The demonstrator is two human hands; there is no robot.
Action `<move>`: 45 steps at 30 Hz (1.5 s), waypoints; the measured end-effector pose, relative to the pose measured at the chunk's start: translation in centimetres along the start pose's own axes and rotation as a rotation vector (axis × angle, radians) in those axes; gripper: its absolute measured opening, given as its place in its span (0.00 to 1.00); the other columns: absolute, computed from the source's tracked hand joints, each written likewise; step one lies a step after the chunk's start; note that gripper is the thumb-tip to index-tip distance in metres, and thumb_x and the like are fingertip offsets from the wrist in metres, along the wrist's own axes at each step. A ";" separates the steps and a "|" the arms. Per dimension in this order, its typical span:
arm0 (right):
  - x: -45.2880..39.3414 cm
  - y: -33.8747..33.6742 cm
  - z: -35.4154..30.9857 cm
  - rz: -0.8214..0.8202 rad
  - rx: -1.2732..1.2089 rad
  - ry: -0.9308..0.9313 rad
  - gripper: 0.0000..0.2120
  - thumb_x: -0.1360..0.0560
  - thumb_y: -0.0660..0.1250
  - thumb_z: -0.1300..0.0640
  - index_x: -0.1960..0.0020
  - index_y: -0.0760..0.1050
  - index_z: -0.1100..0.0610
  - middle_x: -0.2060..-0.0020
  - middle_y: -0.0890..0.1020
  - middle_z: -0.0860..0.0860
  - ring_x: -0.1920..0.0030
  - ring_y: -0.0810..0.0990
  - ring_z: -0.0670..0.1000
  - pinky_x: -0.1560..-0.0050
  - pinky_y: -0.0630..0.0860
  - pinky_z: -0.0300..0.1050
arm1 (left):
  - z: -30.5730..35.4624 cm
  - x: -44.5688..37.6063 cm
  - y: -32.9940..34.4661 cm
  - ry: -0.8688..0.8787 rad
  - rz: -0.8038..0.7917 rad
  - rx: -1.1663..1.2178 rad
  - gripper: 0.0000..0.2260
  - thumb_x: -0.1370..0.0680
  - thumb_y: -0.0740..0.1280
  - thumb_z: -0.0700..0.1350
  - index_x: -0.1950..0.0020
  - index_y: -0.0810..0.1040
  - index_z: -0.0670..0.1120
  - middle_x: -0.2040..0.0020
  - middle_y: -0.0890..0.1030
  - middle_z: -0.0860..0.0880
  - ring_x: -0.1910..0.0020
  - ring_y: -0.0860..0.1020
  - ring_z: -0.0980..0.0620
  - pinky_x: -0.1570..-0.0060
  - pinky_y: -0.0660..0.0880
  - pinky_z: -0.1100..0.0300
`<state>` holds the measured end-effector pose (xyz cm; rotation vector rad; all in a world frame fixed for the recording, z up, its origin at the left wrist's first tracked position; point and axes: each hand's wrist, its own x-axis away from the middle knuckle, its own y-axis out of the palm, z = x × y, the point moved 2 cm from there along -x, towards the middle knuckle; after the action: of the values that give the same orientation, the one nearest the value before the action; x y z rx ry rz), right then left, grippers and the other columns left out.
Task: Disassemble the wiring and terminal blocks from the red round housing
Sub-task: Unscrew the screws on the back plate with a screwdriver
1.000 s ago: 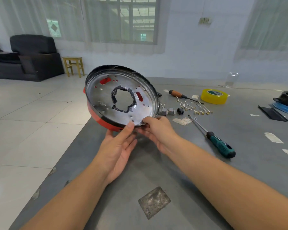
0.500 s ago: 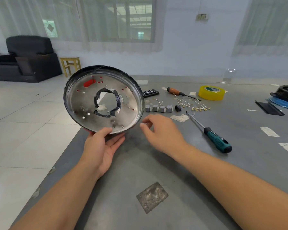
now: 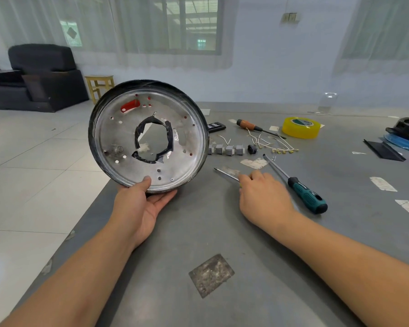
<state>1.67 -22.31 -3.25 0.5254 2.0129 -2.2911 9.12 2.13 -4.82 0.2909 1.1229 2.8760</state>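
1. The step in hand looks like fetching a tool. The left hand (image 3: 142, 204) props the round metal housing with a black rim and red showing through its slots (image 3: 149, 135) upright on edge, thumb on the silvery inner face by the lower rim, the other fingers curled behind and under it.
2. The right hand (image 3: 262, 194) rests on the grey tabletop (image 3: 222, 232), its fingers closed round a thin silver-shafted screwdriver (image 3: 226, 173) whose tip points away toward the housing; the handle is hidden under the palm.
3. Beyond the right fingers lie the removed parts: a row of small grey terminal blocks (image 3: 226, 149) and a tangle of pale loose wires (image 3: 269, 143). The teal-handled screwdriver (image 3: 305, 194) lies just right of those fingers.
4. Next, by my reckoning, the tool must be lifted and its tip set in a remaining screw near the left thumb, with the housing held steady.
5. Against half a second ago, the right hand, then hovering with nothing in it, has dropped onto the screwdriver; the housing is held much the same.
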 end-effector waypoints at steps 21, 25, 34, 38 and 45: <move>0.5 0.3 -3.3 -0.099 -1.374 -0.029 0.10 0.20 0.66 0.56 0.44 0.78 0.41 0.52 0.85 0.45 0.71 0.78 0.51 0.70 0.76 0.44 | 1.0 -1.5 -1.0 0.139 0.050 -0.108 0.20 0.15 0.62 0.33 0.24 0.68 0.46 0.35 0.83 0.41 0.43 0.86 0.39 0.51 0.85 0.42; 0.6 0.3 -3.2 -0.131 -1.297 -0.078 0.09 0.22 0.68 0.54 0.46 0.82 0.42 0.52 0.86 0.43 0.70 0.83 0.50 0.69 0.77 0.40 | 1.4 -1.8 -1.3 0.170 0.065 -0.132 0.20 0.14 0.62 0.34 0.23 0.66 0.47 0.31 0.80 0.41 0.39 0.84 0.38 0.45 0.83 0.38; 0.6 0.1 -3.4 -0.181 -1.168 -0.118 0.05 0.23 0.72 0.50 0.48 0.80 0.46 0.53 0.86 0.38 0.66 0.86 0.48 0.63 0.77 0.34 | 1.1 -1.6 -1.2 0.197 0.077 -0.141 0.20 0.15 0.63 0.32 0.26 0.67 0.48 0.30 0.79 0.42 0.39 0.83 0.38 0.48 0.84 0.37; 0.8 0.1 -3.6 -0.157 -1.138 -0.125 0.04 0.22 0.72 0.48 0.48 0.81 0.45 0.55 0.86 0.38 0.66 0.86 0.45 0.65 0.75 0.30 | 1.0 -1.4 -1.0 0.227 0.080 -0.178 0.16 0.16 0.64 0.32 0.36 0.70 0.52 0.32 0.79 0.44 0.39 0.83 0.40 0.51 0.85 0.40; 0.9 0.1 -3.6 -0.134 -1.153 -0.139 0.05 0.22 0.72 0.48 0.48 0.81 0.46 0.53 0.86 0.40 0.66 0.85 0.46 0.63 0.75 0.31 | 0.9 -1.7 -1.2 0.223 0.075 -0.164 0.18 0.16 0.64 0.32 0.33 0.69 0.52 0.31 0.79 0.45 0.39 0.84 0.41 0.52 0.85 0.41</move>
<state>1.61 -18.66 -3.91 0.1149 2.8084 -0.8121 10.87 3.46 -5.28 0.0052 0.9119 3.1045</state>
